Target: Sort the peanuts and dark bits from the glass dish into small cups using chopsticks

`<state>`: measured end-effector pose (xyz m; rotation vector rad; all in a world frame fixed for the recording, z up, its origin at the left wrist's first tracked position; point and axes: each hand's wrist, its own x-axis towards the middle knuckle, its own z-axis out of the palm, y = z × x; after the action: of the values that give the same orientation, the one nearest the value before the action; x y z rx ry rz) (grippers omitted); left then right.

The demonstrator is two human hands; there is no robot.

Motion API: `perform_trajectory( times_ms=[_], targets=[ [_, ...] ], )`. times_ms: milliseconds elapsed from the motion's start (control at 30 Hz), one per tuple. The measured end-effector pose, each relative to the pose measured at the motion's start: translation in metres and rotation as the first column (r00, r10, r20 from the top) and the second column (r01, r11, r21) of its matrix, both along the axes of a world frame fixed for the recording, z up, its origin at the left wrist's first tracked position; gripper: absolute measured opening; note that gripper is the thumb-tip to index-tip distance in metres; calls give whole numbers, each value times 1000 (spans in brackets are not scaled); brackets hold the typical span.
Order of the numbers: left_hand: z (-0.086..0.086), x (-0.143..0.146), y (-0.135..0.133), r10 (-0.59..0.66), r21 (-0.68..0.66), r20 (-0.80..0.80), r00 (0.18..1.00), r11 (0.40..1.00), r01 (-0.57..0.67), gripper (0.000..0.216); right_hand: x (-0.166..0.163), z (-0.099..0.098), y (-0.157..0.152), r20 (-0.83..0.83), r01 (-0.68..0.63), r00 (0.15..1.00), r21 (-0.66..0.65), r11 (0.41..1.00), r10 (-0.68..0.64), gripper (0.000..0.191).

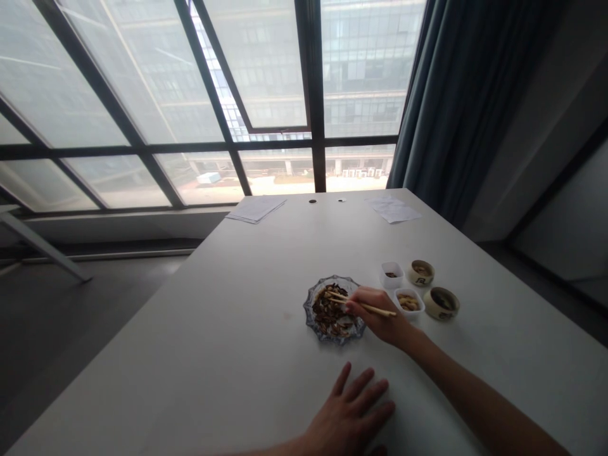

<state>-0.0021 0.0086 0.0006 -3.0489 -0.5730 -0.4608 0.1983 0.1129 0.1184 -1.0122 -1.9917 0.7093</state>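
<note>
My right hand (375, 310) is closed around a pair of wooden chopsticks (380, 310). Their tips reach into a scalloped glass dish (311, 326) that holds a heap of small dark brown and pale pieces (327, 313), whose kind I cannot make out. Whether the tips grip a piece is too small to tell. Nearer to me, my left hand (349, 411) lies flat on the white table with its fingers spread, apart from the dish and holding nothing.
Right of the dish stand two small white plastic tubs, one with a few dark bits (391, 275), one with yellowish pieces (409, 301). Beside them are two round ceramic pots (420, 272), (441, 304). Papers (257, 208) lie at the table's far corners, before the window.
</note>
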Motion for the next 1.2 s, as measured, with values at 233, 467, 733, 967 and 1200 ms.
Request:
perform_trajectory(
  times_ms=[233,467,733,967,1200],
  targets=[
    [1,0,0,6,8,2,1000,1000,-6,58,2,6,-2,-13,114,993,-20,993,-115,47],
    [2,0,0,9,-13,-6,1000,1000,-9,54,38,58,-16,-108,293,944,-158,943,-311,42],
    [5,-1,0,8,-42,-8,1000,999,-8,56,106,93,-37,31,579,810,-193,792,-585,33],
    [2,-3,1,13,-58,3,1000,998,-13,51,109,92,-32,98,565,824,-209,798,-557,39],
    [4,-3,1,12,-70,-6,1000,997,-13,52,113,94,-35,75,599,798,-212,772,-598,35]
  ],
)
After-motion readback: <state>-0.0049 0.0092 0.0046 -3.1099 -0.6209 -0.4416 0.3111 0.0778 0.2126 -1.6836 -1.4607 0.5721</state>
